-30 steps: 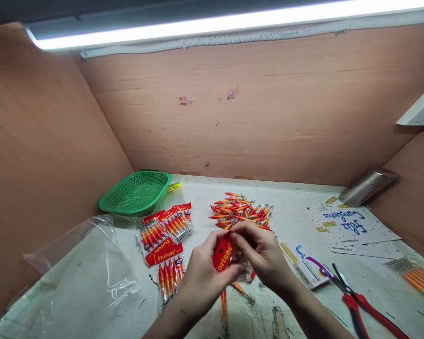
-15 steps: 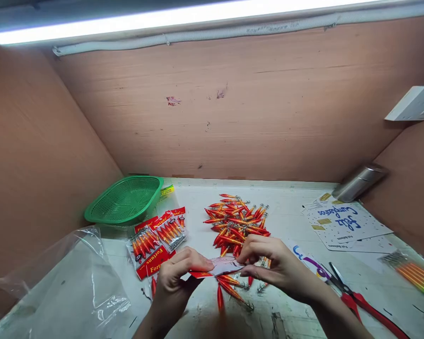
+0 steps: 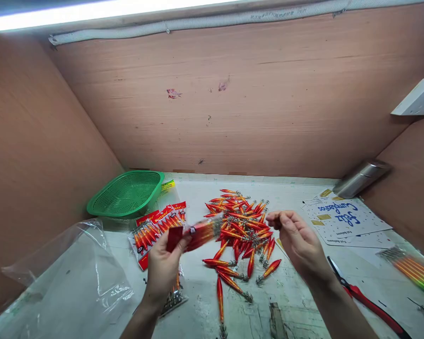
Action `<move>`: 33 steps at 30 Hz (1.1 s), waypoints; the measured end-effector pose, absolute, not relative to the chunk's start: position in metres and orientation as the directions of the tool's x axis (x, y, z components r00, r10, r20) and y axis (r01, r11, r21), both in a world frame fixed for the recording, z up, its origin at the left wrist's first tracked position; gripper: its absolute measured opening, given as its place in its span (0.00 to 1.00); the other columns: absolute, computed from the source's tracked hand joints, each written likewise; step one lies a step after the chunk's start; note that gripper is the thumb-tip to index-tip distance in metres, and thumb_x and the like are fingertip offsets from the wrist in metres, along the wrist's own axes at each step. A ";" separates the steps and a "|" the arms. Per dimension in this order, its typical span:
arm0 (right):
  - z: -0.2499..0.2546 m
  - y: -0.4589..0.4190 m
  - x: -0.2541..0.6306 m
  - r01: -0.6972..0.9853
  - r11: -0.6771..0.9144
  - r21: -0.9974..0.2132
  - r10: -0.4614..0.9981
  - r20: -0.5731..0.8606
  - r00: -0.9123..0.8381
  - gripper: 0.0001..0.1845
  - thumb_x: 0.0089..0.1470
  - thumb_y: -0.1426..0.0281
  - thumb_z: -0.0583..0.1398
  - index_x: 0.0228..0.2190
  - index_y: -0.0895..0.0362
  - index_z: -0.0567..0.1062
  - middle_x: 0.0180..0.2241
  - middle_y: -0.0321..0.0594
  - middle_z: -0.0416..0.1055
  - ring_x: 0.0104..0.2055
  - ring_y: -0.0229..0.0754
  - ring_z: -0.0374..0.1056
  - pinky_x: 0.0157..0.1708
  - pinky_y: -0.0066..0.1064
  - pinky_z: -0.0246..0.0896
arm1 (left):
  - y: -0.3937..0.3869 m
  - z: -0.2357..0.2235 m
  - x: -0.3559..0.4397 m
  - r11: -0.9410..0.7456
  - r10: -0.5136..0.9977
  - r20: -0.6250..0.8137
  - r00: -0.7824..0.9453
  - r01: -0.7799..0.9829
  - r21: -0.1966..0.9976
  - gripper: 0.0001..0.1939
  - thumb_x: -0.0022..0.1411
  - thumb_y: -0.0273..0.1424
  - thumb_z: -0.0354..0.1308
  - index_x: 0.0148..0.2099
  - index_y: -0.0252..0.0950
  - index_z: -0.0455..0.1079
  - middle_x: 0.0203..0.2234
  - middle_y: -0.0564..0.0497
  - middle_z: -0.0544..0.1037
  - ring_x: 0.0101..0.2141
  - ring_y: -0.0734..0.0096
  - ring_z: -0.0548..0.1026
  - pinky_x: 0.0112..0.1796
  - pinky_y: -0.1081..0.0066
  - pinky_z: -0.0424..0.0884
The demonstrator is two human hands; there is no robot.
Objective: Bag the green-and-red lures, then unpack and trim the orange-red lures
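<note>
My left hand [image 3: 160,268] pinches a clear packet of squid jigs [image 3: 205,231] by its red card end; the packet is blurred and points to the right. My right hand [image 3: 300,242] hovers right of the loose pile, apart from the packet, its fingers curled together. Whether anything small is between them I cannot tell. Between the hands lies a pile of red-orange squid jigs [image 3: 236,221] with metal hook crowns, several of them spread toward me. Red-headed packets of jigs [image 3: 159,223] overlap behind my left hand, and another packet [image 3: 175,299] lies partly hidden beside my left wrist.
A green basket [image 3: 127,193] stands back left, with a clear plastic bag [image 3: 74,282] before it. On the right are red-handled scissors [image 3: 371,306], printed cards [image 3: 353,221], a metal cylinder [image 3: 362,179] and a packet of yellow-green jigs [image 3: 413,273].
Both hands were on a red-and-white card piece; now only my left hand holds the packet, turned to show its jigs. My right hand has moved off to the right.
</note>
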State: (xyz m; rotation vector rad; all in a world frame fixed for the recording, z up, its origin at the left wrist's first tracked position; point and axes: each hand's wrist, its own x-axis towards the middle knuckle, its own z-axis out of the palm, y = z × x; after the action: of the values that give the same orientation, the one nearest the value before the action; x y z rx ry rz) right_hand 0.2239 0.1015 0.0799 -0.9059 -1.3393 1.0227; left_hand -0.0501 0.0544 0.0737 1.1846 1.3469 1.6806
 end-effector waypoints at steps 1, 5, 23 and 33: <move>0.080 0.104 0.226 -0.040 0.329 -0.944 0.943 0.330 -0.032 0.14 0.63 0.56 0.53 0.34 0.52 0.69 0.35 0.41 0.72 0.40 0.43 0.67 0.43 0.35 0.64 | 0.061 0.073 -0.054 -0.154 0.912 0.113 -0.394 -0.074 0.985 0.18 0.48 0.40 0.71 0.37 0.34 0.75 0.26 0.52 0.81 0.28 0.68 0.78 0.31 0.70 0.77; 0.086 0.116 0.217 0.042 0.317 -0.947 0.913 0.293 -0.284 0.17 0.61 0.53 0.54 0.40 0.52 0.70 0.45 0.46 0.72 0.47 0.46 0.66 0.49 0.41 0.62 | 0.078 0.083 -0.059 0.033 0.976 -0.103 -0.194 -0.333 0.942 0.23 0.37 0.39 0.76 0.35 0.34 0.74 0.27 0.53 0.81 0.28 0.69 0.78 0.33 0.70 0.76; 0.092 0.113 0.164 0.232 0.318 -0.919 0.931 0.256 -0.260 0.18 0.60 0.52 0.53 0.29 0.54 0.65 0.22 0.33 0.65 0.22 0.37 0.60 0.24 0.29 0.59 | 0.129 0.096 -0.033 -0.013 0.947 0.083 -0.311 0.221 0.975 0.08 0.45 0.25 0.67 0.22 0.37 0.70 0.26 0.49 0.77 0.43 0.55 0.74 0.46 0.64 0.66; 0.101 0.117 0.191 0.497 0.243 -0.833 0.948 0.312 0.059 0.29 0.58 0.47 0.51 0.46 0.57 0.72 0.22 0.37 0.69 0.16 0.36 0.60 0.19 0.30 0.57 | 0.146 0.159 -0.052 -0.147 0.988 0.153 -0.020 0.177 0.973 0.15 0.62 0.38 0.58 0.39 0.30 0.78 0.27 0.49 0.80 0.31 0.64 0.77 0.34 0.66 0.73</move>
State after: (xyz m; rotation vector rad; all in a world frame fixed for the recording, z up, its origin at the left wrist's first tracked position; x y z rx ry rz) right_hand 0.1909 0.1171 0.1007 -1.3887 -1.5770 0.6046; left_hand -0.0516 0.1462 0.1595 1.4373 1.2884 1.2585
